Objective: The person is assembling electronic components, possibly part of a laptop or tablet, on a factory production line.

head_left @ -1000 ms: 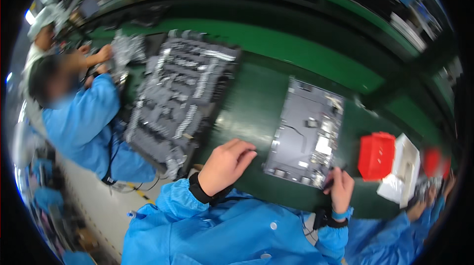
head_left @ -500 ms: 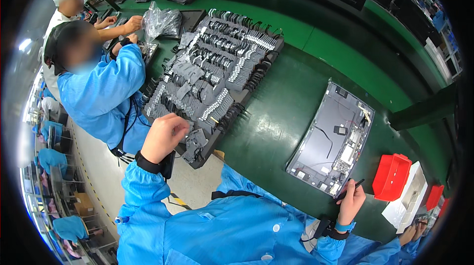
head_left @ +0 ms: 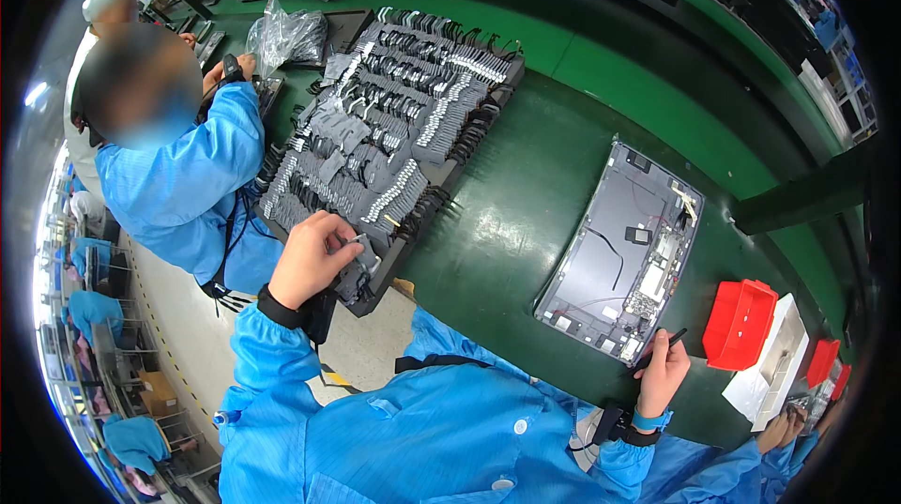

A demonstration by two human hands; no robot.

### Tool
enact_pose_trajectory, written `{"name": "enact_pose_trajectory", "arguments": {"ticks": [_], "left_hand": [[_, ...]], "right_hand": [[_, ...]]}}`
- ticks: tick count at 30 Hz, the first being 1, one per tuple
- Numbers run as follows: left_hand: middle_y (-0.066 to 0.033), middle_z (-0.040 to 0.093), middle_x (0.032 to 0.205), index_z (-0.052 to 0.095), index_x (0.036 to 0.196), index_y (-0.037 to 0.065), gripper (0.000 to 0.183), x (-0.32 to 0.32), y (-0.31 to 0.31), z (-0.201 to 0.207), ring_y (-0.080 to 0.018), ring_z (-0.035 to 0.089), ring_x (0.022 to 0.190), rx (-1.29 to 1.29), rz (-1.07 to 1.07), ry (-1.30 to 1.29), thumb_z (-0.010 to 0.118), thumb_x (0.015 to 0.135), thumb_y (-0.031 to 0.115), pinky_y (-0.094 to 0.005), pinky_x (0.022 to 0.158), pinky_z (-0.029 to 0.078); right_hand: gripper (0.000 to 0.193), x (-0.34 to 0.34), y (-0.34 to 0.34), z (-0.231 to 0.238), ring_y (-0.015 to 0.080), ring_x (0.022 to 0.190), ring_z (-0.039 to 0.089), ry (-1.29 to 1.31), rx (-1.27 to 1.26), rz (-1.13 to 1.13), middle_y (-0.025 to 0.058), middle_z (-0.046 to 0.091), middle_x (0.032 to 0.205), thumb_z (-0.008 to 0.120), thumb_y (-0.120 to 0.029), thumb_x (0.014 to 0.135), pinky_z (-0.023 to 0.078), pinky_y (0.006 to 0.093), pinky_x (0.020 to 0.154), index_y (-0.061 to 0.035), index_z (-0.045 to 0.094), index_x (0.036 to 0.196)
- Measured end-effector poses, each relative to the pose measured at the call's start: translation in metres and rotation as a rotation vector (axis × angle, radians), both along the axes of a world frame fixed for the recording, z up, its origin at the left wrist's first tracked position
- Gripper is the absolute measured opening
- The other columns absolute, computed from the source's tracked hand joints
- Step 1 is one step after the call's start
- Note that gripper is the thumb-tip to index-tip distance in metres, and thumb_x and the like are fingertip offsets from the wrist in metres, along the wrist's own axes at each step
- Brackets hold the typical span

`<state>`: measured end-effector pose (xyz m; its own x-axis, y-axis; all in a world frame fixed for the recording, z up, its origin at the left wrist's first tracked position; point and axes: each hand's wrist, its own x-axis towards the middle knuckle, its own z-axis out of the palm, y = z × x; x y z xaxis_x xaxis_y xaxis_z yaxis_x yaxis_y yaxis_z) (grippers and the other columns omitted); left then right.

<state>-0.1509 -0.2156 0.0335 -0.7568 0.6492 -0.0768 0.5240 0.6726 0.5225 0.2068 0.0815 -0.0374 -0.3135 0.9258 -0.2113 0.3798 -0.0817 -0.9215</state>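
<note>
My left hand [head_left: 314, 258] is over the near corner of a dark tray [head_left: 383, 290], its fingers pinched on a small grey part [head_left: 358, 239] that is mostly hidden. Rows of small grey parts with black cables [head_left: 399, 129] fill this tray. My right hand [head_left: 664, 374] grips a thin black pen-like tool [head_left: 678, 337] at the near right corner of an opened laptop chassis [head_left: 601, 251]. The chassis lies flat on the green bench, its circuit board and wires exposed.
A red bin [head_left: 741, 326] and a white box [head_left: 777, 358] stand right of the chassis. Beyond the tray lies a clear plastic bag [head_left: 286, 35]. A person in a blue smock [head_left: 183, 185] works at left; another person's hands [head_left: 781, 431] show at lower right.
My left hand's fingers have closed in at the tray corner, and a grey part now shows at their tips. The whole view has shifted slightly. My right hand stays by the chassis.
</note>
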Motion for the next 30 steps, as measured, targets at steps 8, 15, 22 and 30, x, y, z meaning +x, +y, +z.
{"name": "enact_pose_trajectory", "arguments": {"ticks": [8, 15, 22, 30], "left_hand": [[0.0037, 0.059, 0.073, 0.056, 0.090, 0.003, 0.010, -0.014, 0.003, 0.043, -0.0027, 0.053, 0.063, 0.184, 0.101, -0.335, 0.066, 0.086, 0.006, -0.0191, 0.053, 0.039], [-0.0079, 0.058, 0.094, 0.050, 0.094, 0.003, 0.009, 0.052, 0.086, 0.044, -0.0079, 0.057, 0.063, 0.846, 0.132, -0.373, 0.057, 0.089, 0.002, -0.0194, 0.049, 0.044], [-0.0136, 0.058, 0.111, 0.062, 0.093, -0.003, 0.021, 0.107, 0.189, -0.002, -0.0197, 0.059, 0.103, 0.849, -0.448, -0.653, 0.069, 0.074, -0.011, -0.0302, 0.085, 0.053], [-0.0119, 0.056, 0.111, 0.059, 0.099, -0.002, 0.023, 0.113, 0.249, -0.002, -0.0176, 0.057, 0.100, 0.649, -0.822, -0.838, 0.059, 0.078, -0.010, -0.0297, 0.084, 0.049]], "right_hand": [[0.025, 0.005, 0.002, 0.000, 0.0044, 0.045, 0.046, 0.017, -0.027, 0.006, 0.0015, 0.055, 0.062, 0.054, -0.019, 0.096, 0.034, 0.0191, 0.034, 0.0022, 0.060, 0.083], [0.023, -0.002, 0.002, 0.007, 0.0081, 0.047, 0.053, 0.045, -0.108, 0.015, 0.0045, 0.059, 0.064, 0.055, -0.017, 0.095, 0.039, 0.0206, 0.038, 0.0042, 0.059, 0.088], [0.028, 0.002, 0.011, 0.024, 0.0101, 0.047, 0.056, 0.092, -0.151, 0.028, 0.0060, 0.059, 0.061, 0.052, -0.019, 0.096, 0.039, 0.0210, 0.040, 0.0050, 0.062, 0.089], [0.022, -0.003, 0.028, 0.061, 0.0091, 0.064, 0.054, 0.240, 0.010, 0.114, 0.0042, 0.059, 0.071, 0.050, -0.015, 0.096, 0.042, 0.0226, 0.058, 0.0029, 0.063, 0.100]]}}
